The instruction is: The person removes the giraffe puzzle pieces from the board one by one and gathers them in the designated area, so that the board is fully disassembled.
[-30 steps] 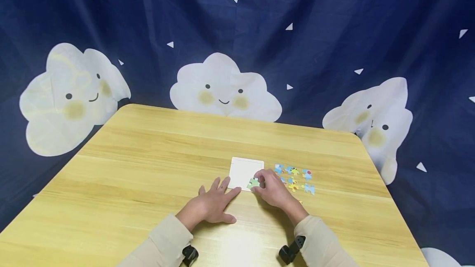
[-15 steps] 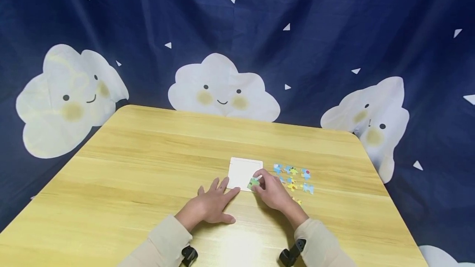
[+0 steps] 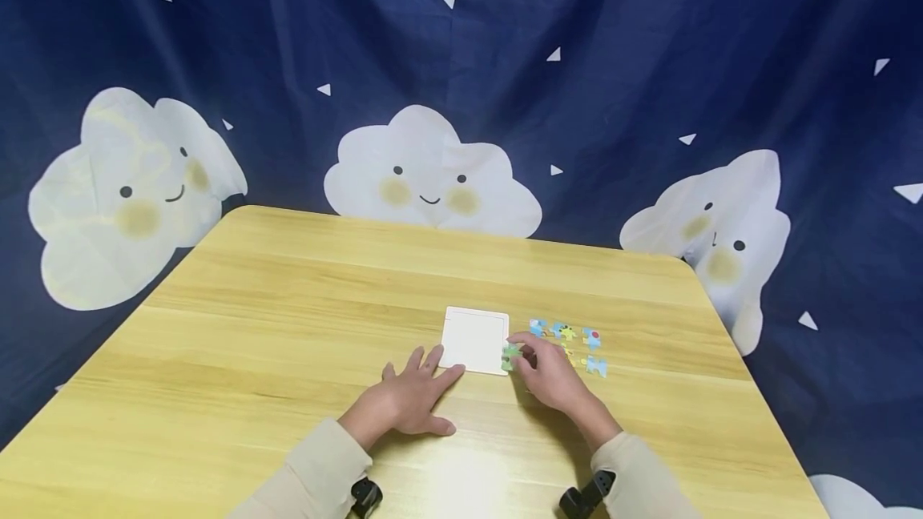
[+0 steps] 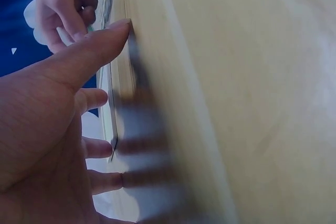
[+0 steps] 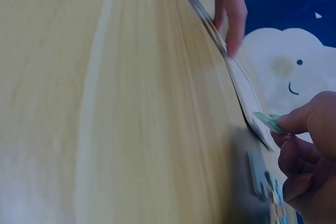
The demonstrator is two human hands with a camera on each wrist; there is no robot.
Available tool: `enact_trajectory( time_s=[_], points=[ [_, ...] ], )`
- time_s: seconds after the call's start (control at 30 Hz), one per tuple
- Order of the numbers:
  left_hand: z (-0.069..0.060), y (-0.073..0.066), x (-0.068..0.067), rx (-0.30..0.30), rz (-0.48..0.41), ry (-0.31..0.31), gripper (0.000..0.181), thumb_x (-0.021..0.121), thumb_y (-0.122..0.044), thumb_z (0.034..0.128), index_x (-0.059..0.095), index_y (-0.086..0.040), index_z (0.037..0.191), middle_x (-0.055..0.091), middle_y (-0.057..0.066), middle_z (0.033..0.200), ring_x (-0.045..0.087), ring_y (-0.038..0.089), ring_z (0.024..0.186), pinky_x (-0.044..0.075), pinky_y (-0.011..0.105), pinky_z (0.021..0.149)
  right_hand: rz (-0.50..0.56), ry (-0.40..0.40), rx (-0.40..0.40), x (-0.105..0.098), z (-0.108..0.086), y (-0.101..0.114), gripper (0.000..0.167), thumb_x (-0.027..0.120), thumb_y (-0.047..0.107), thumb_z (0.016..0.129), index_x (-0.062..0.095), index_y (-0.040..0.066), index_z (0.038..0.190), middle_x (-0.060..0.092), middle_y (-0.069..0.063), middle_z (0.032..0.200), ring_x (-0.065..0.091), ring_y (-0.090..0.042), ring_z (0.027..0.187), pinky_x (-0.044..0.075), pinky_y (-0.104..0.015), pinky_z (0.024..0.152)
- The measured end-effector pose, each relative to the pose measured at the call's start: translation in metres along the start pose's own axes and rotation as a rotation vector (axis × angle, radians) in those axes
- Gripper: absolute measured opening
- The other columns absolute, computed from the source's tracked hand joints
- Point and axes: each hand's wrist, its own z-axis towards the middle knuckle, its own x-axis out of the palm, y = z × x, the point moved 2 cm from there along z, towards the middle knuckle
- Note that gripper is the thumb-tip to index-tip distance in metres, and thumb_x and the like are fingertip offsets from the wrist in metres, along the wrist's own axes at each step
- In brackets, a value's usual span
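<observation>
A white square puzzle board (image 3: pixel 472 339) with a raised border lies on the table. The left hand (image 3: pixel 413 397) has its fingers spread, fingertips touching the board's near left edge and corner. Over the board's right edge, the right hand (image 3: pixel 551 375) pinches a green jigsaw piece (image 3: pixel 509 357) between thumb and fingers. The right wrist view shows that green piece (image 5: pixel 268 121) tilted and held just above the board's corner (image 5: pixel 257 129). Several blue and yellow jigsaw pieces (image 3: pixel 566 331) lie right of the board, some hidden behind the right hand.
The wooden table (image 3: pixel 288 303) extends around the board on all sides. A dark blue curtain (image 3: pixel 505 62) with smiling clouds hangs behind its far edge. A black wrist camera (image 3: pixel 587 495) sits at the right cuff.
The right hand has moved to the right with the green piece, from inside the board to its right edge. The left hand stays put. The head view has shifted slightly.
</observation>
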Motion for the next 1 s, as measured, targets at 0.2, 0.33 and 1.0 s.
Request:
enact_trajectory(
  time_s=[0.2,0.33,1.0],
  points=[
    [-0.001,0.000,0.000,-0.004,0.002,0.006,0.082,0.065,-0.056,0.0804,0.030,-0.026,0.148,0.017,0.015,0.157,0.017,0.042,0.141,0.024,0.071,0.097,-0.012,-0.024,0.044,-0.013,-0.006,-0.008,0.031,0.060,0.006,0.089,0.060,0.007,0.121,0.057,0.001,0.077,0.050,-0.009,0.062,0.042,-0.023,0.053],
    [-0.001,-0.001,0.001,-0.008,0.000,0.006,0.082,0.065,-0.056,0.0800,0.030,-0.027,0.148,0.017,0.014,0.157,0.017,0.041,0.141,0.024,0.071,0.098,-0.026,-0.046,0.079,-0.021,-0.011,-0.014,0.033,0.061,0.007,0.089,0.059,0.008,0.121,0.060,0.000,0.080,0.054,-0.010,0.067,0.045,-0.024,0.057],
    [-0.001,-0.001,0.001,-0.007,-0.003,0.009,0.083,0.064,-0.057,0.0805,0.028,-0.026,0.149,0.015,0.015,0.157,0.015,0.042,0.141,0.023,0.072,0.098,-0.050,-0.074,0.179,-0.046,-0.043,-0.038,0.028,0.057,0.006,0.090,0.059,0.005,0.117,0.060,-0.003,0.081,0.054,-0.011,0.068,0.044,-0.026,0.058]
  ],
)
